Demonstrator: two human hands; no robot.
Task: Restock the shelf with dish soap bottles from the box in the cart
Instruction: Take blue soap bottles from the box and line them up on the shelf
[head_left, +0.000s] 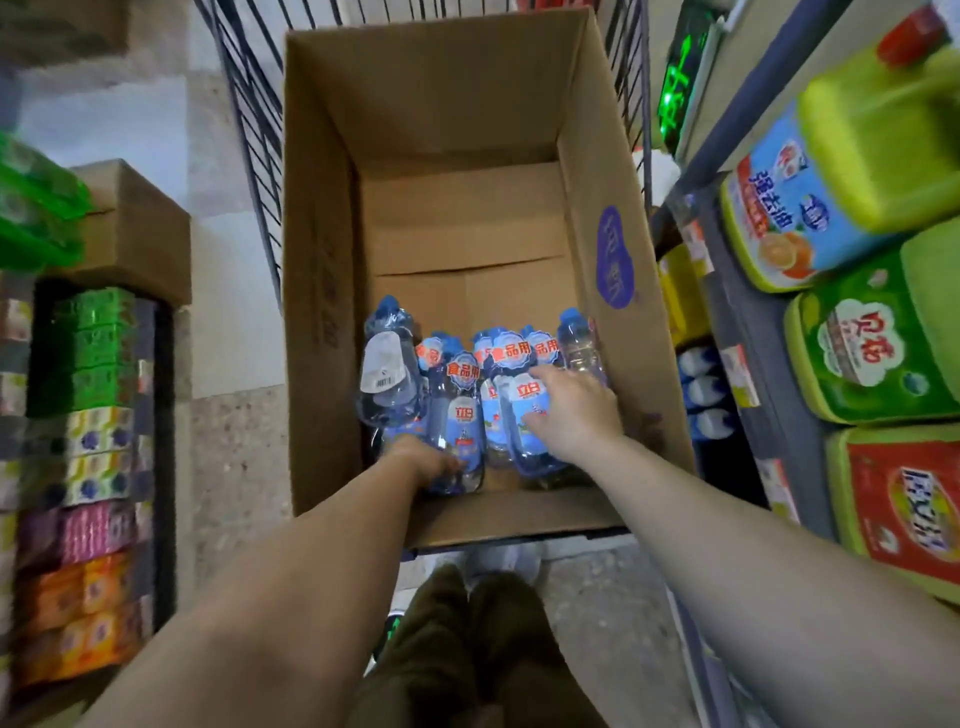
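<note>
Shop aisle — stocked shelf (810, 395), wire cart (249, 156)

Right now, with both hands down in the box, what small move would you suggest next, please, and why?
Probably close each hand on a bottle and lift. The left hand is low against a dish soap bottle, the right hand lies open over another bottle, and neither grip looks closed yet. The box is bare beyond them.

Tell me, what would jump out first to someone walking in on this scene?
A big open cardboard box in a wire cart, with clear blue-labelled dish soap bottles clustered at its near end. Both hands reach in: left hand low among them, right hand on top. Bright green jugs fill the right-hand shelf.
</note>
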